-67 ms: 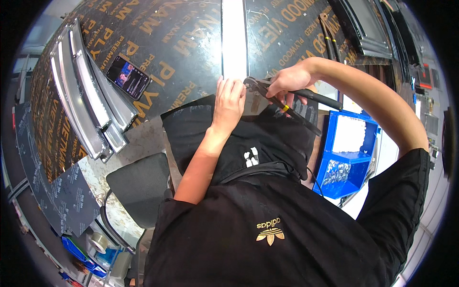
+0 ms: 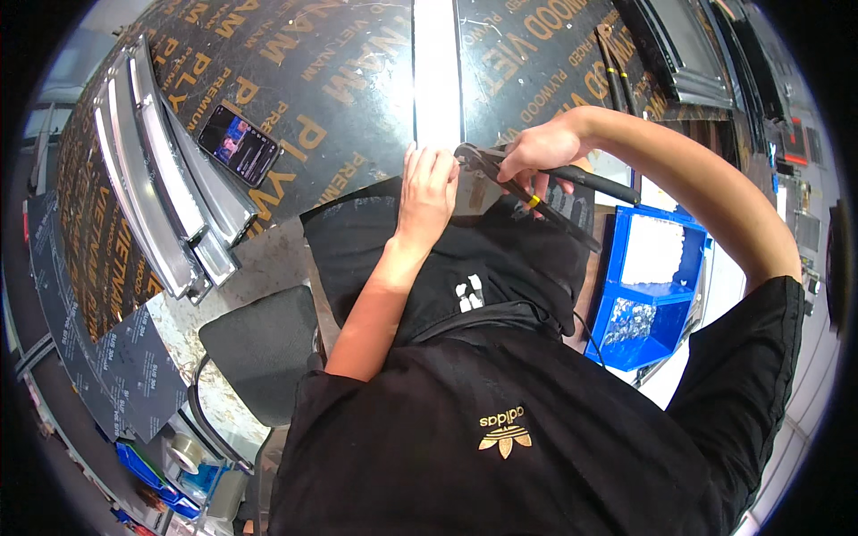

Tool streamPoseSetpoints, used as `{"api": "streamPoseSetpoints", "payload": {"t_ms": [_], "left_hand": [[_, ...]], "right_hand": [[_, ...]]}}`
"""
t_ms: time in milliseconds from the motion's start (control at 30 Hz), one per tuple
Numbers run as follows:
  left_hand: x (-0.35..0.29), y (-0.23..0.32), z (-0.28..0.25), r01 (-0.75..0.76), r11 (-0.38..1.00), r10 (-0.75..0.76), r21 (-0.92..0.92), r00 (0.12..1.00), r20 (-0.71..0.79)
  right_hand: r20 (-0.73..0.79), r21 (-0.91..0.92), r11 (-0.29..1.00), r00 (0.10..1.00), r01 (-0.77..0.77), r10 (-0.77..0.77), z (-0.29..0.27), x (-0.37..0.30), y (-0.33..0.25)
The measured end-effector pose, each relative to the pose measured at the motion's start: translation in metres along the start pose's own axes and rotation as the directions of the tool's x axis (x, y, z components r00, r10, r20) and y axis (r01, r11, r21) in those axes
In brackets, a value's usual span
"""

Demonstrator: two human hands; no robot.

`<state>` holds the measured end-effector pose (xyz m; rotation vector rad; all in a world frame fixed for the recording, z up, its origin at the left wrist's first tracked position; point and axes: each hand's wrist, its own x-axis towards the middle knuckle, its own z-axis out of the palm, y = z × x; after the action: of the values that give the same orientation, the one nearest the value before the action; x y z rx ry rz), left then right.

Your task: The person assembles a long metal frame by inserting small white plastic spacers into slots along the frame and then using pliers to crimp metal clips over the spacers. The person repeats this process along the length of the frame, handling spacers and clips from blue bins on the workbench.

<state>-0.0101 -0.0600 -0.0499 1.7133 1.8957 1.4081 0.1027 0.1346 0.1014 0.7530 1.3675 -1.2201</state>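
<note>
Nothing has visibly moved: nearest, the left hand [image 2: 427, 192] presses flat and open on the white strip [image 2: 435, 80] lying along the table [image 2: 340, 80], while the right hand [image 2: 536, 152] is closed around black-handled pliers [image 2: 527, 192] whose nose meets the strip's near end, a stiff, light piece probably best held by its edges

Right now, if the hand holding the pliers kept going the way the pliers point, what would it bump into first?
Probably the left hand. The right hand aims the pliers leftward at the pale strip, and those fingers rest beside the tip. Depth is unclear.
</note>
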Motion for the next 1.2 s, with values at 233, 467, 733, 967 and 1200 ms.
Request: {"api": "streamPoseSetpoints", "payload": {"t_ms": [233, 467, 733, 967, 1200], "left_hand": [[0.001, -0.003, 0.001, -0.007, 1.000, 0.007, -0.009, 1.000, -0.007], [0.005, -0.007, 0.004, -0.036, 0.999, 0.037, 0.015, 0.999, -0.029], [0.003, -0.009, 0.005, -0.041, 0.999, 0.041, 0.022, 0.999, -0.019], [0.002, -0.007, 0.000, -0.005, 1.000, 0.005, 0.005, 1.000, 0.001], [0.003, -0.009, 0.005, -0.025, 0.988, 0.021, 0.153, 0.999, 0.023]], "right_hand": [[0.026, 0.030, 0.999, 0.999, 0.030, -0.031, -0.001, 0.006, 0.006], [-0.024, 0.073, 0.993, 0.995, 0.097, -0.096, -0.001, 0.012, 0.017], [-0.002, 0.110, 0.992, 0.998, 0.057, -0.057, -0.001, 0.003, 0.010], [-0.055, 0.181, 0.964, 0.980, 0.197, -0.190, 0.004, -0.004, 0.036], [-0.488, 0.334, 0.785, 0.808, 0.521, -0.329, 0.045, -0.003, 0.122]]}}
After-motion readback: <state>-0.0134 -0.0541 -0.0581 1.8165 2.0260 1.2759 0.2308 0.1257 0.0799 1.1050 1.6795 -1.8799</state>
